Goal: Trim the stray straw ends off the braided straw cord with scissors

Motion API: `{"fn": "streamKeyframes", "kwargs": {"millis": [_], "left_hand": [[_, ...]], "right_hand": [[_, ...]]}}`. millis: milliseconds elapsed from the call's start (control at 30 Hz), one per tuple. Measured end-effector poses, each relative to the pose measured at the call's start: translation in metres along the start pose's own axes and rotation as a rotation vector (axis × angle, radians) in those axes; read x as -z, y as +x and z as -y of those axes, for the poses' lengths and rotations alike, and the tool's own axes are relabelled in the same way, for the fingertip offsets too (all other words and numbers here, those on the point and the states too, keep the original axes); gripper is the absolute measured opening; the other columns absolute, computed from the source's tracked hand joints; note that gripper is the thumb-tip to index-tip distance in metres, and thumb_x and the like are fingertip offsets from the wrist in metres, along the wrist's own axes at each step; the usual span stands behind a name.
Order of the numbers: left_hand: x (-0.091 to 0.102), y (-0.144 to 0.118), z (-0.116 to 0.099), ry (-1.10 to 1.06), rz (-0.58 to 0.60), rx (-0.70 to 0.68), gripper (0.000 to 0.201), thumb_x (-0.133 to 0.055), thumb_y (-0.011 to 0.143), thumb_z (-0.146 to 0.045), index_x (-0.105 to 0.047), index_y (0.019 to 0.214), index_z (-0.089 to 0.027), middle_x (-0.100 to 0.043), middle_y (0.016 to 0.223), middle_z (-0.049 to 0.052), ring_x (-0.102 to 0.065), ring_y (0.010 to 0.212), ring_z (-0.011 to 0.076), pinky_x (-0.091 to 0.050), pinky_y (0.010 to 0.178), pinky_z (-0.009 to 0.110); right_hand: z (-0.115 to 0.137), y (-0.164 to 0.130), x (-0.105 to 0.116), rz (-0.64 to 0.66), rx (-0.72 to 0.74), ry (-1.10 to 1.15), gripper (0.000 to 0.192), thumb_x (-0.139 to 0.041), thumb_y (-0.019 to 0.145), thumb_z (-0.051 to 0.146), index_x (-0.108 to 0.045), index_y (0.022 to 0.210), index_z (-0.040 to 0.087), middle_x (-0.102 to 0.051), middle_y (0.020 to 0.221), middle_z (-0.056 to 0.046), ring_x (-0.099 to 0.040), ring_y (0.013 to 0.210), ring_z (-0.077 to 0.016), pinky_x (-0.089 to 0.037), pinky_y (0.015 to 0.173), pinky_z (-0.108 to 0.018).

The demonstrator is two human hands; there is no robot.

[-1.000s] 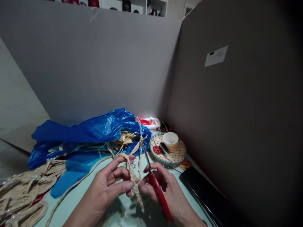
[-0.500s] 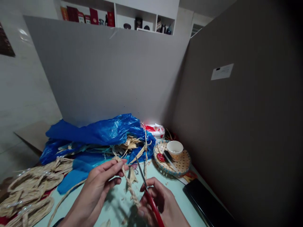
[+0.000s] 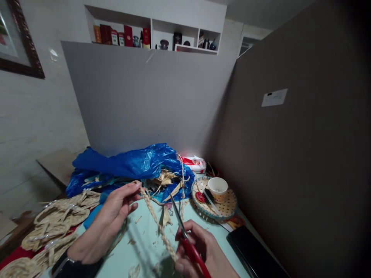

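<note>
A pale braided straw cord (image 3: pixel 159 222) runs slantwise over the table between my hands. My left hand (image 3: pixel 117 206) pinches its upper end between thumb and fingertips. In my right hand (image 3: pixel 198 245) is a pair of red-handled scissors (image 3: pixel 189 247), blades together and pointing up and away. The cord's lower end meets the fingers of this same hand; whether they grip it is partly hidden. Behind the scissors' tip, another thin braided cord (image 3: pixel 182 185) hangs down from the blue plastic bag (image 3: pixel 124 166), which holds dry straw strips (image 3: pixel 164 177).
Woven straw sandals (image 3: pixel 62 220) with beads lie at the left. To the right stand a woven tray (image 3: pixel 199 210) bearing a paper cup (image 3: pixel 218 187) and a red lid (image 3: pixel 199 197), and a black flat object (image 3: pixel 252 247). Straw scraps litter the pale table (image 3: pixel 139 247). Grey panels (image 3: pixel 150 100) enclose the back and right.
My left hand has drawn away from the right one, up and leftward, so a longer stretch of braid shows between them. The scissors remain in my right hand. The view has shifted slightly.
</note>
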State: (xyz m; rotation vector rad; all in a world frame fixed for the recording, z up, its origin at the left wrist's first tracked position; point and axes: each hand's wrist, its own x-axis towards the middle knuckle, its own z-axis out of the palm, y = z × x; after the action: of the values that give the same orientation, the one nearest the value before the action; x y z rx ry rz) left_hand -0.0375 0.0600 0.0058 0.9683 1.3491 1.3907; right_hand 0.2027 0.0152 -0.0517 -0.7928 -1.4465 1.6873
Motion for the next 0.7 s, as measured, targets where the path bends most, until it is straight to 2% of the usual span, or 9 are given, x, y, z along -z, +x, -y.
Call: {"fn": "streamKeyframes", "kwargs": {"millis": [67, 200, 267, 367, 433, 533, 633, 700], "left_hand": [[-0.006, 0.016, 0.002, 0.122, 0.004, 0.054, 0.033, -0.066, 0.095, -0.033, -0.063, 0.125, -0.019, -0.068, 0.125, 0.009, -0.07, 0.101, 0.0252, -0.06, 0.083, 0.046], [-0.016, 0.051, 0.009, 0.363, 0.006, 0.02, 0.037, -0.066, 0.095, -0.034, -0.062, 0.129, -0.02, -0.066, 0.13, 0.01, -0.069, 0.105, 0.0268, -0.059, 0.086, 0.049], [-0.017, 0.058, 0.014, 0.504, 0.046, -0.023, 0.037, -0.067, 0.095, -0.033, -0.062, 0.128, -0.02, -0.066, 0.13, 0.01, -0.069, 0.106, 0.0271, -0.059, 0.086, 0.049], [-0.018, 0.051, 0.022, 0.691, 0.158, -0.11, 0.037, -0.068, 0.094, -0.033, -0.062, 0.129, -0.021, -0.065, 0.132, 0.01, -0.068, 0.109, 0.0283, -0.058, 0.088, 0.049], [-0.023, 0.038, 0.028, 0.762, 0.274, -0.188, 0.036, -0.067, 0.095, -0.033, -0.062, 0.129, -0.021, -0.065, 0.133, 0.01, -0.067, 0.11, 0.0282, -0.058, 0.089, 0.05], [-0.032, 0.017, 0.029, 0.775, 0.568, -0.29, 0.031, -0.065, 0.096, -0.034, -0.065, 0.124, -0.021, -0.067, 0.131, 0.01, -0.068, 0.109, 0.0269, -0.057, 0.091, 0.05], [-0.036, 0.002, 0.018, 0.726, 0.86, -0.312, 0.023, -0.063, 0.096, -0.037, -0.07, 0.105, -0.018, -0.074, 0.107, 0.006, -0.071, 0.095, 0.0232, -0.056, 0.087, 0.047], [-0.035, -0.004, 0.008, 0.696, 0.92, -0.302, 0.025, -0.06, 0.096, -0.038, -0.072, 0.087, -0.018, -0.073, 0.087, 0.002, -0.069, 0.085, 0.0217, -0.054, 0.083, 0.042]], "right_hand": [[0.002, 0.001, 0.002, 0.008, 0.005, 0.006, 0.051, -0.093, 0.064, 0.028, -0.057, 0.099, 0.019, -0.063, 0.078, 0.003, -0.053, 0.068, -0.0094, -0.04, 0.064, -0.02], [0.006, 0.002, 0.007, -0.064, 0.008, 0.04, 0.052, -0.089, 0.071, 0.044, -0.054, 0.099, 0.018, -0.063, 0.077, 0.003, -0.05, 0.059, -0.0061, -0.04, 0.057, -0.018], [0.007, 0.002, 0.008, -0.112, 0.013, 0.065, 0.055, -0.088, 0.071, 0.05, -0.052, 0.1, 0.019, -0.062, 0.074, 0.004, -0.045, 0.05, -0.0044, -0.037, 0.049, -0.018], [0.009, 0.001, 0.008, -0.166, 0.007, 0.057, 0.056, -0.09, 0.068, 0.048, -0.052, 0.099, 0.019, -0.063, 0.073, 0.005, -0.044, 0.048, -0.0043, -0.035, 0.045, -0.017], [0.012, 0.0, 0.007, -0.175, 0.002, 0.034, 0.057, -0.094, 0.064, 0.041, -0.054, 0.097, 0.018, -0.064, 0.073, 0.005, -0.048, 0.053, -0.0051, -0.037, 0.05, -0.016], [0.018, -0.001, 0.007, -0.15, 0.002, 0.021, 0.058, -0.097, 0.059, 0.035, -0.055, 0.096, 0.018, -0.066, 0.073, 0.005, -0.053, 0.06, -0.0065, -0.041, 0.057, -0.017], [0.023, -0.002, 0.01, -0.153, 0.0, 0.017, 0.059, -0.097, 0.058, 0.036, -0.056, 0.097, 0.019, -0.066, 0.075, 0.004, -0.055, 0.062, -0.0081, -0.043, 0.058, -0.018], [0.025, -0.002, 0.013, -0.188, 0.012, -0.008, 0.058, -0.096, 0.059, 0.036, -0.056, 0.097, 0.019, -0.066, 0.074, 0.004, -0.056, 0.063, -0.0093, -0.044, 0.059, -0.019]]}}
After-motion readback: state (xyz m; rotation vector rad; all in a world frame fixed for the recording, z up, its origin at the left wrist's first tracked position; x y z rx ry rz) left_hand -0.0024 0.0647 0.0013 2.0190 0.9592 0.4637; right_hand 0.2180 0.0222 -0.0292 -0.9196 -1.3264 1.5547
